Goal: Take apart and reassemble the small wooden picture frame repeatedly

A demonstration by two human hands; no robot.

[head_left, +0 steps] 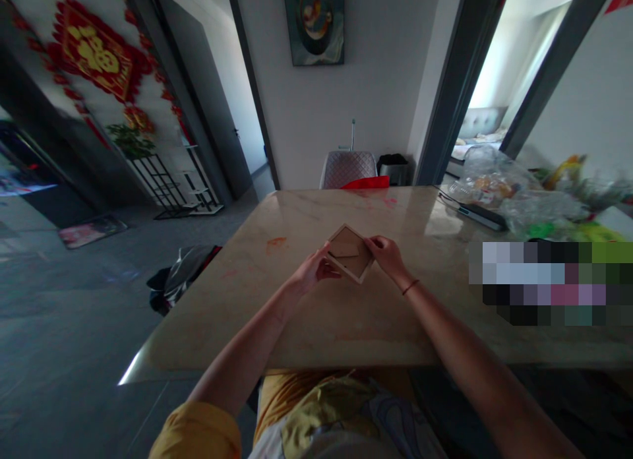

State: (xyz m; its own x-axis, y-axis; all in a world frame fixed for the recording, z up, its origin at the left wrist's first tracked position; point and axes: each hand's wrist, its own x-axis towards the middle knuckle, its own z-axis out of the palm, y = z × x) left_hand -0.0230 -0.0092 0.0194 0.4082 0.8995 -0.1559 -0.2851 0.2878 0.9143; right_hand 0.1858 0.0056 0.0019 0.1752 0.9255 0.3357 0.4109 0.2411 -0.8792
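Between my hands is a small wooden picture frame (350, 250), its brown back panel and folded-in stand facing me. It is turned cornerwise above the table. My left hand (316, 266) grips its left corner, with the thumb on the rim and the other fingers curled underneath. At the right corner my right hand (386, 253) pinches the edge between thumb and fingers. A thin dark band circles my right wrist.
The pale marble-look table (316, 334) stretches in front of me. Plastic bags (499, 179) and a long dark device (479, 215) lie at its right side. Beyond the far edge stands a quilted chair (349, 169). A dark bag (185, 274) sits left of the table.
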